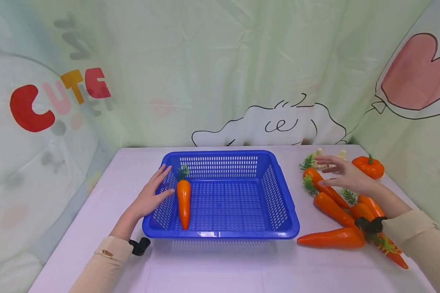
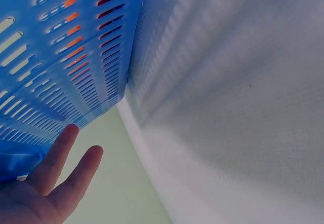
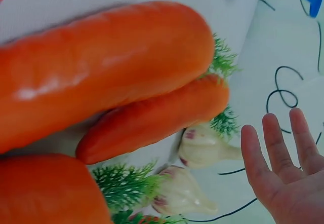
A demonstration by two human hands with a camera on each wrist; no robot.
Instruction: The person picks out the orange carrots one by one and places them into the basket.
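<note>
A blue plastic basket point(image 1: 220, 235) stands on the table with one orange carrot point(image 1: 184, 203) lying along its left side. My left hand point(image 1: 152, 195) is at the basket's left rim, fingers spread; the left wrist view shows two of its fingers extended beside the slotted wall point(image 2: 76, 82). Above the carrot pile to the right is my right hand point(image 1: 346, 175), its fingers fairly straight and nothing held. Below it lie several carrots point(image 1: 331, 207) with green tops. In the right wrist view, large carrots point(image 3: 111, 62) and two garlic bulbs point(image 3: 202, 145) appear beside that hand.
A small orange pumpkin point(image 1: 368, 167) sits at the back right, beyond the carrots. One carrot point(image 1: 330, 238) points its tip toward the basket's front right corner. A printed curtain point(image 1: 220, 73) hangs behind the white table point(image 1: 220, 268).
</note>
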